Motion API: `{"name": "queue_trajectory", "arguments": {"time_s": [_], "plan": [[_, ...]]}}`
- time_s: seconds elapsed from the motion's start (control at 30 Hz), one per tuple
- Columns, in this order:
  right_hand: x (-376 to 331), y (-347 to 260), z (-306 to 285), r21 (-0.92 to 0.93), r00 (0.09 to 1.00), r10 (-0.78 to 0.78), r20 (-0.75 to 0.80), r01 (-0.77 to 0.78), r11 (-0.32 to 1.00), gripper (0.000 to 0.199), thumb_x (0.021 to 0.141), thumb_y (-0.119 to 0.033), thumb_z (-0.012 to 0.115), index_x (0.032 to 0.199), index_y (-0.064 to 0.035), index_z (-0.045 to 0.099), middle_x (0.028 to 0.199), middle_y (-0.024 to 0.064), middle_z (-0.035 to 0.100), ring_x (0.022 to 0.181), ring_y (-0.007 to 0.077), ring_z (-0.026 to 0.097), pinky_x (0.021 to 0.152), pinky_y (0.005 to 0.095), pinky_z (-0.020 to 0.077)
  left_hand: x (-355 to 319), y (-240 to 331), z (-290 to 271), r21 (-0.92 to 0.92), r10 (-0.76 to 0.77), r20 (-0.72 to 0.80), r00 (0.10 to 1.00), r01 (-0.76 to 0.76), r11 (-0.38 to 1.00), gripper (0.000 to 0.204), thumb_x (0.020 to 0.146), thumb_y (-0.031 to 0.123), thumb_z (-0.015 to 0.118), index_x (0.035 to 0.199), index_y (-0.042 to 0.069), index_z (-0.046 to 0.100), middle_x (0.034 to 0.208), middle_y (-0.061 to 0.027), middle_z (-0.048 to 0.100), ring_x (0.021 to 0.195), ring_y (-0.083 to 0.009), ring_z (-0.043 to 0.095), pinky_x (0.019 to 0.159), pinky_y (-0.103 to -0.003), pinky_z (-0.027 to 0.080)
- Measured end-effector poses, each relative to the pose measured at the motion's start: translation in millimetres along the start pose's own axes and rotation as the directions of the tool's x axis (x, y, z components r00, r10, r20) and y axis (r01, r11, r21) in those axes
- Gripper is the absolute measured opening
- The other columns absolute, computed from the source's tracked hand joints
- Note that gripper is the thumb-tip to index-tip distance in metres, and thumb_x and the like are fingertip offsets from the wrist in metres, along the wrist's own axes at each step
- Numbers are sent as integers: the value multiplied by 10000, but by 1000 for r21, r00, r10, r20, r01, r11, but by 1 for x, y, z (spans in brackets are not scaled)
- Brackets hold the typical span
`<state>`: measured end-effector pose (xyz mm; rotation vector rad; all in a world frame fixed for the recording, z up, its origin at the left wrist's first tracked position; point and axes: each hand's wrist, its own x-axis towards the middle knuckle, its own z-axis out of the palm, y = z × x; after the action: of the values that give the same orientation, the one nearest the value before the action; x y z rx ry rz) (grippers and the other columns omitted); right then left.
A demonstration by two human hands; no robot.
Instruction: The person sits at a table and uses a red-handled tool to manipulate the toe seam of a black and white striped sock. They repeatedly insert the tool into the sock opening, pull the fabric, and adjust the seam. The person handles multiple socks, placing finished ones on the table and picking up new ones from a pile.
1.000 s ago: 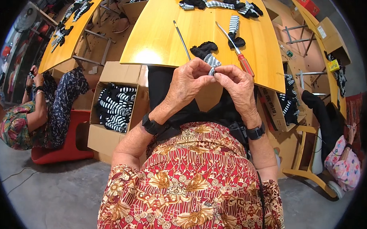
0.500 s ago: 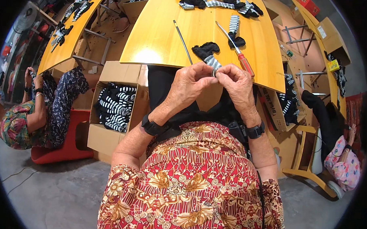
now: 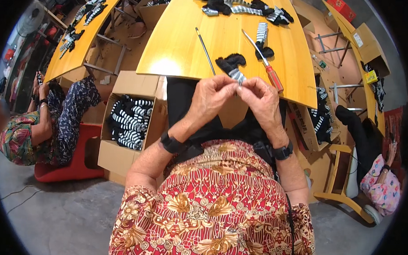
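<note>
At the near table edge, my left hand [image 3: 215, 93] and my right hand [image 3: 262, 97] meet at the open end of a striped plush piece [image 3: 237, 74]. It is a soft grey-and-white tube with a fuzzy black end [image 3: 230, 62] lying on the table. Thumbs and fingertips of both hands pinch its edge, and the fingers cover most of that edge. Just beyond my right hand lies a screwdriver [image 3: 273, 78] with a red handle. A thin dark rod [image 3: 204, 50] rests beyond my left hand. Another striped plush piece [image 3: 261, 37] lies beside the screwdriver shaft.
More plush pieces [image 3: 242, 7] are heaped at the far end of the yellow table [image 3: 171, 41]. Open cardboard boxes of striped pieces stand left [image 3: 117, 158] and right [image 3: 303, 124]. One person [image 3: 24, 130] sits at left, another [image 3: 382, 183] at right.
My fingers have closed in over the tube's open end, which showed as a ring between them before. The view has shifted slightly; tools and other pieces stay in place.
</note>
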<state>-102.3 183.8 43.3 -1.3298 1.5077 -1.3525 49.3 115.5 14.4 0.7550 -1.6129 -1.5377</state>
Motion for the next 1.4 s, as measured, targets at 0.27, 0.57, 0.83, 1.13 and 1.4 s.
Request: {"name": "queue_trajectory", "arguments": {"time_s": [0.27,0.57,0.83,1.13,1.4], "plan": [[1,4,-2,-53,998,-36,-51,34,998,61,837,-52,626,848,8,624,732,13,623,694,61,583,647,234,481,1,2,3,17,26,36,999,-27,999,204,922,167,637,980,-27,666,844,-12,666,777,-67,592,702,-219,486],[5,12,-9,29,998,45,48,-47,998,48,833,-49,620,839,-5,603,756,-22,603,704,39,559,645,218,471,4,-6,4,129,-20,-34,999,24,991,180,941,141,580,919,-34,620,756,-3,629,709,-61,580,641,-212,480],[3,22,-12,38,998,-33,54,31,999,59,851,-55,618,867,-2,598,767,-20,598,717,39,556,668,203,468,11,-7,3,-169,-116,4,993,115,979,127,930,143,608,913,18,625,768,8,622,674,-50,564,609,-193,460],[4,21,-5,-45,997,-81,-3,81,996,83,853,-59,622,843,-14,553,732,-24,548,678,50,521,649,217,461,3,-10,6,-50,11,-27,1000,-13,999,144,924,141,629,980,10,644,824,13,636,726,-49,558,675,-190,460],[8,21,2,65,998,-18,-68,23,998,87,820,-51,613,886,5,606,734,-8,581,675,40,541,618,215,458,7,-13,1,-335,-76,132,988,117,935,117,922,184,645,961,73,651,879,63,606,834,-18,505,762,-184,405]]}}
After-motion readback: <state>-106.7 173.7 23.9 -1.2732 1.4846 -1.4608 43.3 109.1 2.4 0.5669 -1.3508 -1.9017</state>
